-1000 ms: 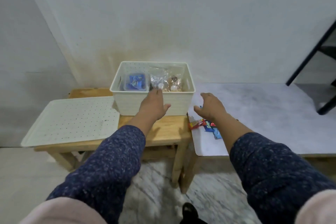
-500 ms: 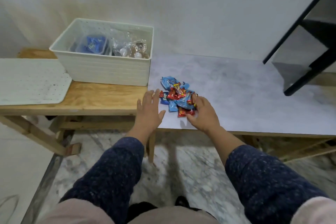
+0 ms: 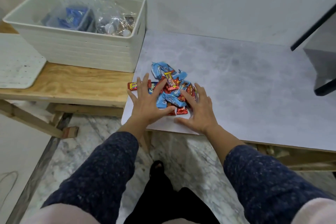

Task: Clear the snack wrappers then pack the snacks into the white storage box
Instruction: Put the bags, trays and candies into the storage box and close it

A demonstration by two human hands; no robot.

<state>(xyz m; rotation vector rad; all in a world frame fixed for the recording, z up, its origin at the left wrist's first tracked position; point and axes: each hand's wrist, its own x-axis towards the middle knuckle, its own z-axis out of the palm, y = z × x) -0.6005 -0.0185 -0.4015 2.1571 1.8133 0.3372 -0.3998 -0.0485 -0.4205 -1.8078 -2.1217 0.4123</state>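
Reaching down over the pile of snack packets (image 3: 170,89), I have both hands spread flat, fingers straight and gripping nothing. My left hand (image 3: 148,102) lies on the left side of the heap, its fingertips over a red packet (image 3: 133,85) that sticks out toward the wooden counter (image 3: 76,85). My right hand (image 3: 197,110) rests on the right side, thumb on the grey counter (image 3: 236,78) near its front edge. A second ago my left hand was up at the white storage box (image 3: 87,49) and my right hovered short of the packets; half a second ago both had dropped to the heap, and now they bracket it from either side. I judge this to be the start of gathering the loose packets into one scoop.

The pile sits on the grey counter just right of the box, near its front corner but not touching it. The box stands on the wooden counter, open, already holding a blue packet (image 3: 72,17) and a clear bag of sweets (image 3: 116,22). Its perforated white lid (image 3: 18,63) lies flat to the left, just beside the box.

From here the packets look slick and light, so closing my hands inward could let some slide out or off the near edge; I cannot tell which packets are empty wrappers and which are full
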